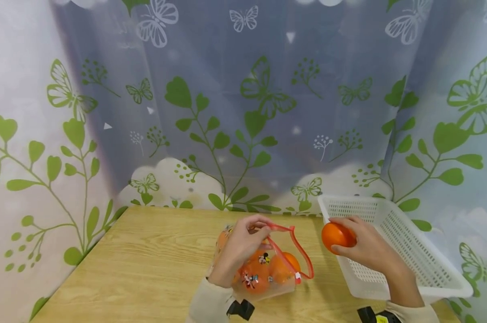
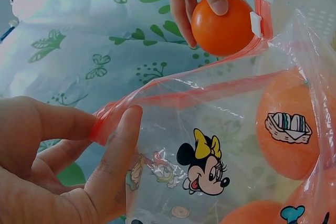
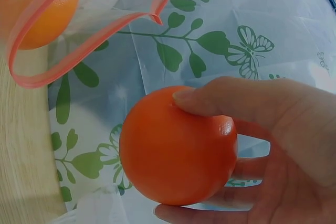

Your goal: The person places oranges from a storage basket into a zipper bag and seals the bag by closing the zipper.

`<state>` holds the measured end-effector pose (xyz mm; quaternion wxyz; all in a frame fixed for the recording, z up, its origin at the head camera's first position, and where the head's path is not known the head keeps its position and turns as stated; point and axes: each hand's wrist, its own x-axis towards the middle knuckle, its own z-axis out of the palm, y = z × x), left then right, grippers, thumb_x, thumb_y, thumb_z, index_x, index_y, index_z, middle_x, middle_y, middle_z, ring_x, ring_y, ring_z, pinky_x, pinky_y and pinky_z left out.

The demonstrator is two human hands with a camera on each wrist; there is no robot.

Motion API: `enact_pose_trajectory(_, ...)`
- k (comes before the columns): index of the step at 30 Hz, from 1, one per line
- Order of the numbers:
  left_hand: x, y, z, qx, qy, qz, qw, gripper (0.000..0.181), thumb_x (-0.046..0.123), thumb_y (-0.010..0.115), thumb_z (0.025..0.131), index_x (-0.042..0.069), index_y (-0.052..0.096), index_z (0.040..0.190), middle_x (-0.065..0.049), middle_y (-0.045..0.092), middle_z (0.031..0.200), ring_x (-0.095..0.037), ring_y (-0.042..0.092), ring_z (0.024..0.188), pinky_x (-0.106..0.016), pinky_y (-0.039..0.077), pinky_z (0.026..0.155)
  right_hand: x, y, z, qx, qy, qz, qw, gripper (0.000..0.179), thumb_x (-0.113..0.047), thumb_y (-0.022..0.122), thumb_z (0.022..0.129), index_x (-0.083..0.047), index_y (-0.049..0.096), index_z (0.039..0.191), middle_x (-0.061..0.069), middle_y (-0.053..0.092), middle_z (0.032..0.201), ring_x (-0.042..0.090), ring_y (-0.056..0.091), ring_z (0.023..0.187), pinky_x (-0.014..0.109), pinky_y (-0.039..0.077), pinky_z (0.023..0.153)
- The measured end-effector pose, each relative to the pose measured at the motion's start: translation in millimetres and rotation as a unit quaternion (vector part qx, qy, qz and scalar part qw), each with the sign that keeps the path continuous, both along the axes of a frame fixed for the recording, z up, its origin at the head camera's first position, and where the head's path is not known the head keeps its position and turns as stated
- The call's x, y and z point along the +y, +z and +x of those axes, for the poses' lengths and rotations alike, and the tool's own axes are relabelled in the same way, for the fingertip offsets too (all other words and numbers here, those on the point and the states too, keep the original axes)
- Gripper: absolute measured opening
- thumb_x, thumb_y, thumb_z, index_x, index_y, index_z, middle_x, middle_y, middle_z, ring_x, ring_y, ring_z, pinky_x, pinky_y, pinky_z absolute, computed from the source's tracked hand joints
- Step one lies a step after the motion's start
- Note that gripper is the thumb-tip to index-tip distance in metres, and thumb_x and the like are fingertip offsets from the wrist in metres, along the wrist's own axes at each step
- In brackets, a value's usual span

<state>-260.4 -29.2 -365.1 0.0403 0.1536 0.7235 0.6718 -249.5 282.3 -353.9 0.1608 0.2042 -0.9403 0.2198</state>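
My left hand (image 1: 243, 244) pinches the red zip edge of a clear plastic zip bag (image 2: 157, 171) printed with cartoon figures. The bag's mouth gapes toward the right, and a white slider (image 2: 255, 24) sits at its far corner. Several oranges (image 1: 253, 273) lie inside, seen through the film. To the right of the bag, my right hand (image 1: 364, 244) grips a single orange (image 3: 178, 145) between thumb and fingers. That fruit is held above the near-left rim of a white basket, apart from the bag.
The white perforated plastic basket (image 1: 437, 269) stands at the right of the wooden table (image 1: 146, 260). A patterned cloth (image 1: 227, 134) with leaves and butterflies hangs behind the table and along both sides.
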Motion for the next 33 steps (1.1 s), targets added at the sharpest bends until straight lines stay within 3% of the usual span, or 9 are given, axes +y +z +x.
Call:
enact_pose_trajectory(11,0.1,0.4,-1.2,0.004,-0.006,-0.006,1.0000,0.016,0.014,0.061,0.105,0.011,0.073,0.115,-0.014,0.066,0.114,-0.021,0.067,0.082,-0.039,0.067,0.078,-4,0.8,-0.6,0.017,0.017,0.006,0.9997,0.057,-0.020,0.089,0.079,-0.007,0.068,0.130,0.016,0.067,0.116,0.024,0.065,0.092,0.040,0.058,0.073)
enact_pose_trajectory(20,0.6,-0.3,0.3,0.007,-0.002,-0.006,1.0000,0.017,0.014,0.062,0.104,0.010,0.073,0.116,-0.015,0.065,0.111,-0.032,0.070,0.086,-0.045,0.067,0.081,-9,3.0,4.1,0.026,0.022,-0.001,0.9994,0.056,-0.019,0.089,0.079,-0.005,0.068,0.129,0.018,0.066,0.120,0.030,0.066,0.096,0.048,0.061,0.076)
enact_pose_trajectory(28,0.7,-1.2,0.2,0.009,-0.004,-0.008,0.9999,0.017,0.013,0.062,0.104,0.009,0.073,0.117,-0.015,0.065,0.110,-0.016,0.068,0.075,-0.035,0.067,0.075,-16,2.4,6.8,0.022,0.030,-0.009,0.9993,0.054,-0.019,0.089,0.080,-0.010,0.068,0.129,0.017,0.066,0.120,0.030,0.065,0.098,0.048,0.061,0.076)
enact_pose_trajectory(33,0.6,-1.7,-0.1,0.010,-0.004,-0.008,0.9999,0.017,0.013,0.061,0.104,0.009,0.073,0.117,-0.015,0.065,0.110,-0.015,0.068,0.074,-0.030,0.067,0.072,-21,2.3,7.5,0.022,0.032,-0.009,0.9992,0.054,-0.019,0.089,0.080,-0.011,0.068,0.129,0.016,0.066,0.120,0.029,0.065,0.098,0.044,0.061,0.074)
